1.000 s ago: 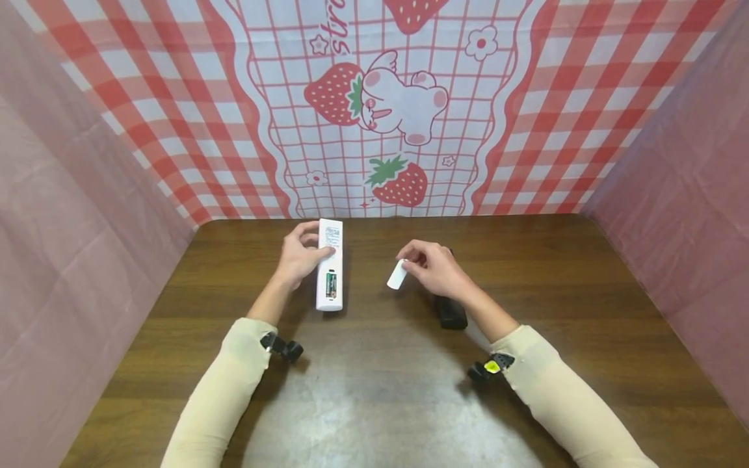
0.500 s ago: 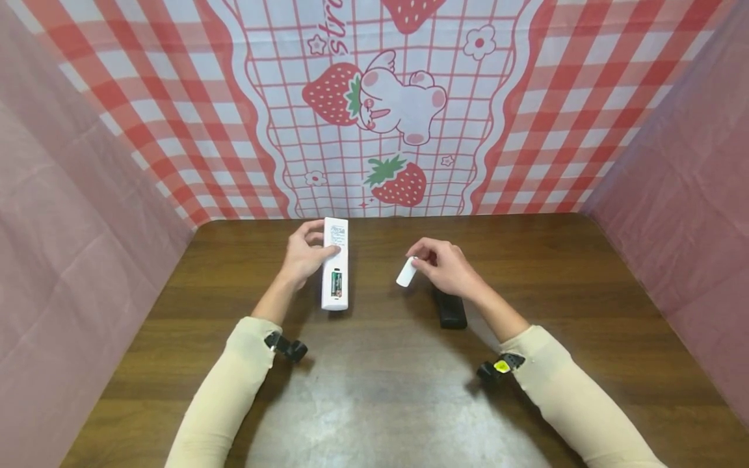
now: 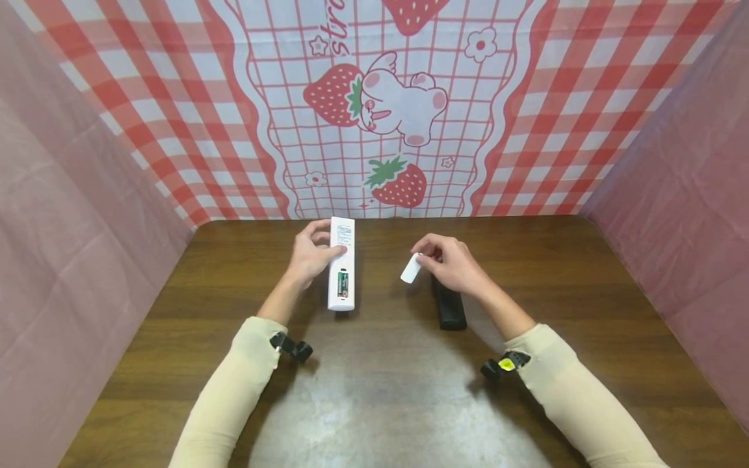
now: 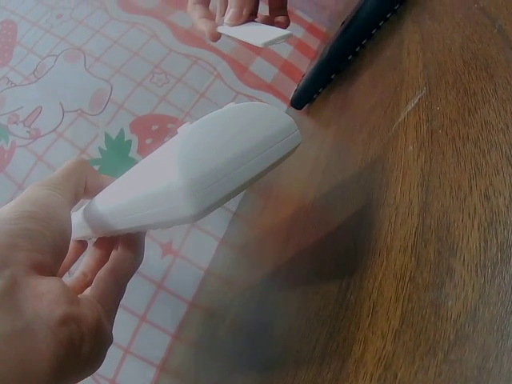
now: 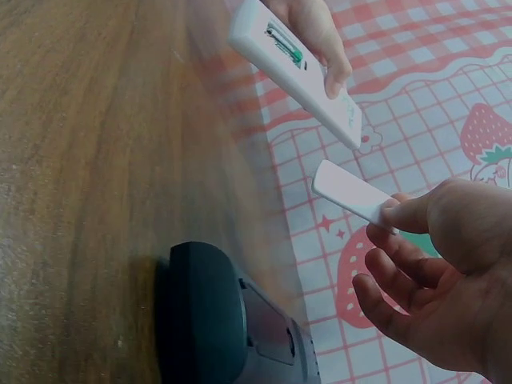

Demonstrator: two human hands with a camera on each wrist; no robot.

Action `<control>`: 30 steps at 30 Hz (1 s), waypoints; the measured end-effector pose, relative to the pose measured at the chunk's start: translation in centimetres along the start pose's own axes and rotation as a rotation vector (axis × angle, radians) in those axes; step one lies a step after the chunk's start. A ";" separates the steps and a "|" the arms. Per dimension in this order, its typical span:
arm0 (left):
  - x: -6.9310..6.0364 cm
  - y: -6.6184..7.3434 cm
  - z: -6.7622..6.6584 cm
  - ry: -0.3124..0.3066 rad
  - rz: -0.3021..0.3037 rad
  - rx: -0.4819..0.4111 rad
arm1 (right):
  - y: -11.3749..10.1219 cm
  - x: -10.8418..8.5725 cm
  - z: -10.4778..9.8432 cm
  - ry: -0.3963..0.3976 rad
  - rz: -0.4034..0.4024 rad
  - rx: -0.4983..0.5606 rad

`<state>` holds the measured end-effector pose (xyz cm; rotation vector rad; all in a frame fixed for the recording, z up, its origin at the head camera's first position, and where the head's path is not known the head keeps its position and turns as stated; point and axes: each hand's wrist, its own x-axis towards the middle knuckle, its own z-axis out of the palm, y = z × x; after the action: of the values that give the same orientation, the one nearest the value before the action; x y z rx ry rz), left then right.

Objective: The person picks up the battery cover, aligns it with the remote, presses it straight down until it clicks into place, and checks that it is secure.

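Observation:
My left hand (image 3: 310, 255) grips a white remote control (image 3: 346, 261) by its upper part, thumb across its back. Its battery compartment is uncovered, and batteries (image 3: 342, 285) with green on them lie inside. In the left wrist view the remote's rounded end (image 4: 232, 156) stands off the table. To the right, my right hand (image 3: 453, 265) pinches a white battery cover (image 3: 411, 269) between thumb and fingers. The cover is apart from the remote, as the right wrist view confirms. Beneath the right hand lies a long black object (image 3: 451, 311), partly hidden; its kind is unclear.
Everything is over a brown wooden table (image 3: 374, 364). A red-and-white strawberry-print cloth (image 3: 404, 97) hangs behind its far edge. Pink cloths (image 3: 76, 214) flank both sides. Small black wrist cameras are strapped over the sleeves.
The left hand has shifted slightly right with the remote control. The right hand has moved a little right and away with the battery cover. Both grips are unchanged.

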<state>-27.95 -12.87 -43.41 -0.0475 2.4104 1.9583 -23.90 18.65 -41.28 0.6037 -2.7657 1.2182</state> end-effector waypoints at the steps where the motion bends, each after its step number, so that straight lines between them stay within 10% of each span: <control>1: 0.0 0.0 0.1 -0.001 0.002 -0.004 | 0.0 0.0 -0.1 0.001 0.001 0.001; 30: 0.1 0.2 2.8 -0.048 0.024 -0.068 | -0.4 -0.1 -0.1 -0.007 -0.016 0.034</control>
<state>-28.00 -10.04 -43.77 0.0260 2.3256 2.0269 -23.64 18.48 -40.96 0.6324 -2.7455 1.2648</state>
